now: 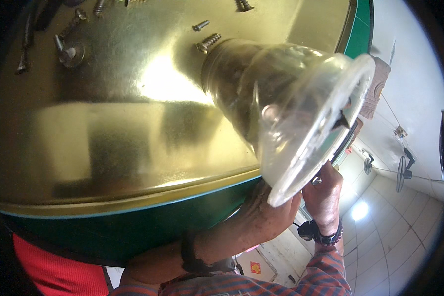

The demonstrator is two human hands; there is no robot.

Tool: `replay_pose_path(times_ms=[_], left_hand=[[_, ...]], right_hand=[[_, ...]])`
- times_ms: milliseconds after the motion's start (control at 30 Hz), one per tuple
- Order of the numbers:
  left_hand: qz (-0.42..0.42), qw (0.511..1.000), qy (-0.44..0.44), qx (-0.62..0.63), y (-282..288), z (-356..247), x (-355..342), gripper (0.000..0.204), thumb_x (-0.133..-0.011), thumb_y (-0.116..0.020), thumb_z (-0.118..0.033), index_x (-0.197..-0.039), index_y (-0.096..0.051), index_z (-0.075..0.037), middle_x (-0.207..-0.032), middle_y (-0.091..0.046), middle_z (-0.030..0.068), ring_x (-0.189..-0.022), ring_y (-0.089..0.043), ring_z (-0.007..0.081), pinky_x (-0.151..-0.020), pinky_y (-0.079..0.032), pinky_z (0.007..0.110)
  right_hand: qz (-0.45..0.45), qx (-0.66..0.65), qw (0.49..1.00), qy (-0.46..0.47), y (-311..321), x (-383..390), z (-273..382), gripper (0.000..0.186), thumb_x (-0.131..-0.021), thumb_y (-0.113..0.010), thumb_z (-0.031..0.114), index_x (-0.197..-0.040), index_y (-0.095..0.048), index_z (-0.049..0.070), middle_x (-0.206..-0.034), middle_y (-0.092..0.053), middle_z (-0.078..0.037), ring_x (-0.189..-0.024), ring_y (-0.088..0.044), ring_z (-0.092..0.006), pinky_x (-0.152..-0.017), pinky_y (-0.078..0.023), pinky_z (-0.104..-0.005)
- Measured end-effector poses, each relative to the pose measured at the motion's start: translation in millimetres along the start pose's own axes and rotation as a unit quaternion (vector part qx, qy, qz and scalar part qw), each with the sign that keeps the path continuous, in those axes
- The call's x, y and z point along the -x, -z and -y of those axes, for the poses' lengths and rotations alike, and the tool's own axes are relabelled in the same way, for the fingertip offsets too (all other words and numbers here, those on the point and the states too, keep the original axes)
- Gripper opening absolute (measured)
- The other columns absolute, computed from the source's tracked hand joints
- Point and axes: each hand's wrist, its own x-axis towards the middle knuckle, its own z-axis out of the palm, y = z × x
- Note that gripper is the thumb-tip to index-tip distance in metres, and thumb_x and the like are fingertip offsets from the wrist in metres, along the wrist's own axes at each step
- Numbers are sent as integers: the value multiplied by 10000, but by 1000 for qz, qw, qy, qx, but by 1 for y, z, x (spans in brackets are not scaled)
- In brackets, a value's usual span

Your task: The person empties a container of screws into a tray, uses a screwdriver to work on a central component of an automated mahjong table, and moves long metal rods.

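A clear plastic cup [301, 103] with a wide white rim lies tipped on a shiny brass-coloured surface [118, 133], its mouth toward the right. Dark bits show inside it. Just below its rim, my left hand [280, 209] reaches up from the lower edge; the rim hides its fingers. Close beside it, my right hand [325, 192] is closed with bent fingers. A small shiny metal bit shows at its fingers, too small to name. Loose screws, among them one screw [208, 43] by the cup's base and a smaller screw [201, 25], lie on the brass surface.
More screws and a bolt with a washer [72, 54] lie at the upper left. A dark green side [133, 232] runs under the brass edge. Red ribbed cloth [59, 266] is at lower left. Wall fans [404, 167] hang by white tiles at right.
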Motion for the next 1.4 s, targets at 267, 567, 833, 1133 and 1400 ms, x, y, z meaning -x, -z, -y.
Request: replay_pose_path(times_ms=[267,567,833,1133,1400], left_hand=[[-14,999,-11,-27,-1,7,5,644,-819,-639,-59,-1339,-330,161,-1262,-436,310,-1170,-488,465,-1010,-405,473],[11,1000,10,-22,-1,-1,0,659,-830,-638,-81,-1352,-313,158,-1249,-445,317,-1138,-509,464,-968,-433,478],[0,1000,-10,25,-7,17,-8,644,-823,-652,-58,-1346,-326,127,-1205,-449,294,-1089,-521,450,-934,-445,474],[-9,999,31,-41,-23,27,-2,641,-843,-637,-85,-1369,-349,139,-1300,-439,289,-1188,-488,423,-1004,-414,447],[76,995,42,-52,-3,24,-10,675,-863,-632,-86,-1406,-300,139,-1350,-405,292,-1241,-465,406,-1047,-388,428]], right_hand=[[47,17,997,-59,1,0,6,610,-726,-838,90,-1224,-527,-75,-1097,-637,-214,-855,-718,-250,-650,-585,-322],[27,-23,997,-69,-1,3,6,672,-733,-817,40,-1325,-507,-34,-1027,-677,-180,-840,-706,-234,-709,-578,-329],[33,74,996,28,-7,-3,-10,654,-728,-807,76,-1303,-512,-17,-1095,-651,-187,-844,-685,-287,-724,-569,-350],[34,103,992,64,-4,-1,-18,643,-726,-807,125,-1287,-529,-19,-1180,-623,-219,-947,-674,-359,-757,-570,-387],[57,46,997,-7,-3,-6,-14,659,-729,-812,159,-1290,-517,-20,-1179,-610,-226,-933,-670,-372,-726,-566,-393]])
